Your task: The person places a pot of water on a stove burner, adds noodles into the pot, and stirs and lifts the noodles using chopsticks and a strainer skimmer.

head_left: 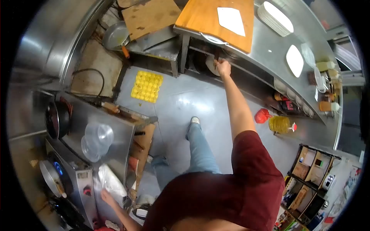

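so, the right hand [223,68] has its fingers curled round a dark handle [216,61] beneath the near edge of the counter [264,46]; the left hand [106,196] is beside a white package [111,180] by the steel table's [120,135] edge, its grip impossible to tell.

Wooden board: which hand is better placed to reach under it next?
Probably the right hand: it is close to the wooden board, while the left hand is away near the stove.
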